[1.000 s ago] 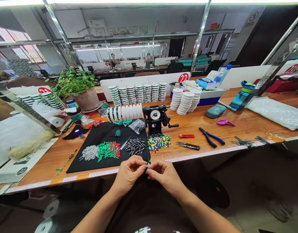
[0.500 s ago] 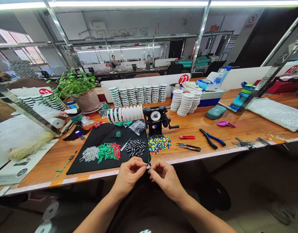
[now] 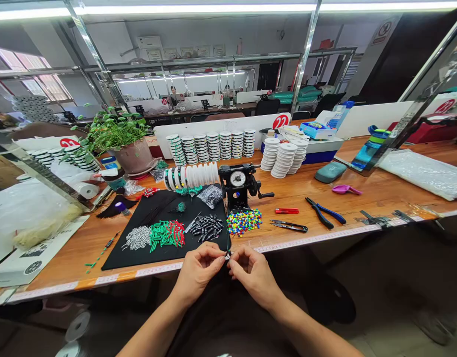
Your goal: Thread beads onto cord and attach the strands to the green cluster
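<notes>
My left hand (image 3: 199, 270) and my right hand (image 3: 254, 275) meet just off the table's front edge, fingertips pinched on a small dark piece (image 3: 227, 255) with a white bit. A thin green line runs up from it toward the black winding machine (image 3: 236, 184). Beyond my hands lies a black mat (image 3: 139, 258) with silver beads (image 3: 138, 238), green and red tubes (image 3: 167, 234) and black pieces (image 3: 207, 227). Multicoloured beads (image 3: 245, 221) form a pile below the machine.
Snips (image 3: 289, 226), a red case (image 3: 287, 211) and blue-handled pliers (image 3: 325, 213) lie right of the beads. Stacked white spools (image 3: 285, 159) stand behind. A potted plant (image 3: 131, 153) is at back left, a metal post (image 3: 306, 54) at back right.
</notes>
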